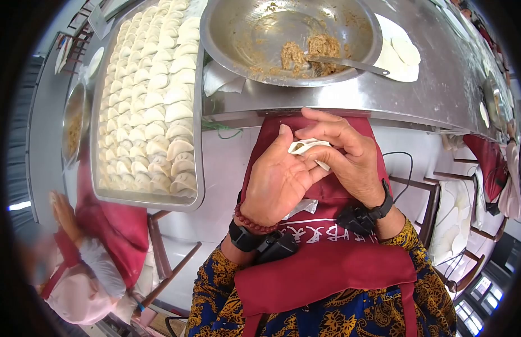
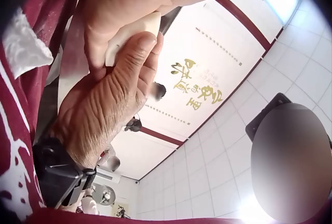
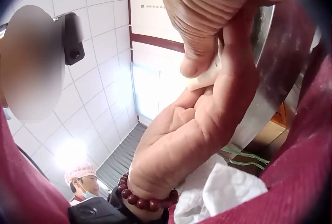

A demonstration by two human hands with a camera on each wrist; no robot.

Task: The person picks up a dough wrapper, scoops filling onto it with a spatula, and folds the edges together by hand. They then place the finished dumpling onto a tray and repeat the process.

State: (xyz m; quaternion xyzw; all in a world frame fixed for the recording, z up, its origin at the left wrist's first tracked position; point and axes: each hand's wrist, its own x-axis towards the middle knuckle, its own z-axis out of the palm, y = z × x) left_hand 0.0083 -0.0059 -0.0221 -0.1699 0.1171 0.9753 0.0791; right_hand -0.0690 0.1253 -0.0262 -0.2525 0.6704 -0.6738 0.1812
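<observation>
Between the two hands is a folded dumpling [image 1: 298,147], its pale wrapper still parted at the top with some brown filling showing. My left hand [image 1: 272,182] is turned palm up and cradles the dumpling, thumb at one end and fingers bent beneath it. The thumb and fingers of my right hand [image 1: 350,160] pinch the wrapper's edge from the other side. In the left wrist view the right thumb presses on the white dough [image 2: 136,31]. Only a small piece of the wrapper [image 3: 205,79] shows in the right wrist view, the rest being hidden by fingers.
A metal tray [image 1: 200,151] with rows of finished dumplings stands at the left. Ahead on the steel table [image 1: 283,101] is a large bowl [image 1: 243,67] with meat filling and a metal utensil [image 1: 356,63]. Flat wrappers [image 1: 405,51] lie beside it. Another person [image 1: 94,281] sits at the left.
</observation>
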